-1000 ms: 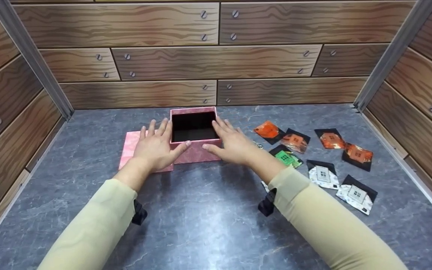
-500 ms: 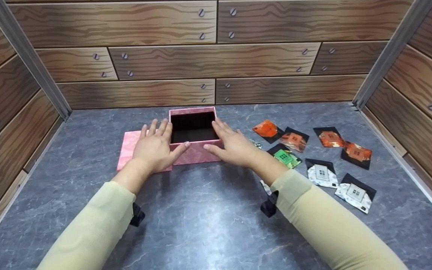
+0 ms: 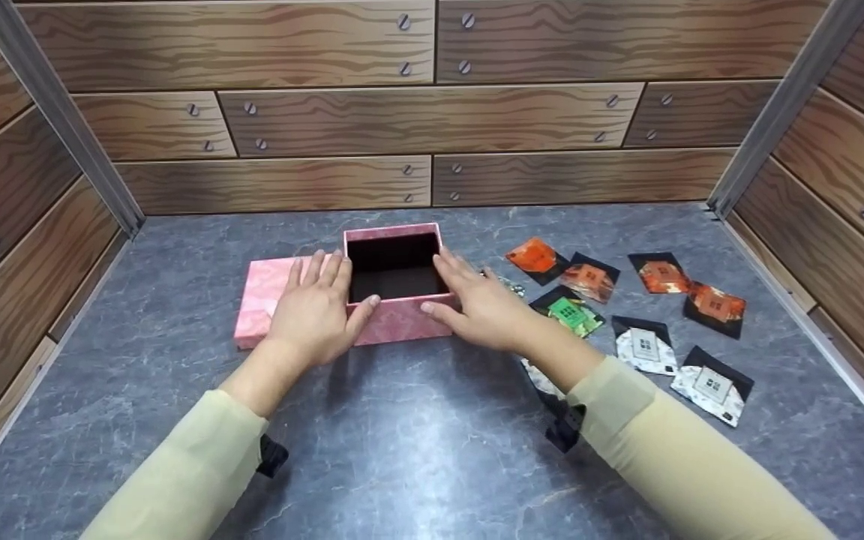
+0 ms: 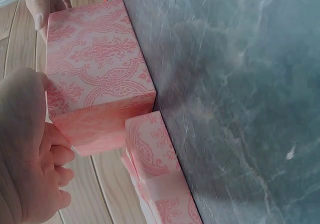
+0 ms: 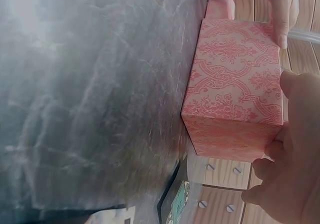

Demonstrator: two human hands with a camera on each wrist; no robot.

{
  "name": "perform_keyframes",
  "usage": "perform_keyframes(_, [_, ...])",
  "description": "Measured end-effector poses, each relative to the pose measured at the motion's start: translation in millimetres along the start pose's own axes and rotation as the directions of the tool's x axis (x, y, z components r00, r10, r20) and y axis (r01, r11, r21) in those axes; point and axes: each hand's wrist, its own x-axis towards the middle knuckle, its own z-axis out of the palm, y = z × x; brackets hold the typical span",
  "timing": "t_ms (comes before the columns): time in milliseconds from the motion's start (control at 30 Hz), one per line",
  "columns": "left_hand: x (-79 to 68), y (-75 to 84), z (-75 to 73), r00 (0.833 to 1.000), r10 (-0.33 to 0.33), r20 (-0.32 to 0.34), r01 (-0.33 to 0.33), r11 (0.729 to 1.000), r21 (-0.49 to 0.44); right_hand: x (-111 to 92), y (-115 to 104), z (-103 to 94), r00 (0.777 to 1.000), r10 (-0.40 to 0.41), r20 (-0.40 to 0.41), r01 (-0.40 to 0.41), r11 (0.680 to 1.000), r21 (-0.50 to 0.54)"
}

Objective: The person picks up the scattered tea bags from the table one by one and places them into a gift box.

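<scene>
A pink patterned box [image 3: 403, 319] stands without its cover on the grey marbled table, its dark inside facing up. My left hand [image 3: 315, 311] lies along its left wall, fingers extended, thumb by the near rim. On the opposite wall my right hand [image 3: 488, 306] rests the same way, also with its thumb near the front corner. Both wrist views show the patterned front of the box [image 4: 97, 57] between the two hands. The matching pink lid [image 3: 263, 300] lies flat to the left, partly hidden under my left hand and beside the box.
Several flat sachets lie at the right: orange ones [image 3: 659, 273], a green one [image 3: 568, 312] and white ones [image 3: 645, 345]. Another white sachet [image 3: 542, 379] is partly covered by my right forearm. Wood-patterned walls [image 3: 432, 120] close off the back and sides.
The box has slid a little toward me and slightly right, with both hands moving along on its sides. More of the lid shows. The sachets stay in place.
</scene>
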Motion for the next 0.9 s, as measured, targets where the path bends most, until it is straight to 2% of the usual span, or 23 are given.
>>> perform_keyframes(533, [-35.4,22.6,-3.1,0.993,0.093,-0.071,-0.090,0.995,0.040,-49.9,-3.3,0.2,0.997,-0.074,-0.010,0.073,0.997,-0.032])
perform_keyframes(733, [-49.6,28.9,-4.4,0.993,0.101,-0.061,-0.098,0.994,0.052,-66.5,-6.8,0.9,0.997,-0.080,0.001,0.080,0.997,-0.023])
perform_keyframes(900, [-60.2,35.6,-3.8,0.988,0.125,-0.091,-0.120,0.991,0.057,-82.9,-9.2,2.5,0.996,-0.088,-0.006,0.088,0.996,-0.022])
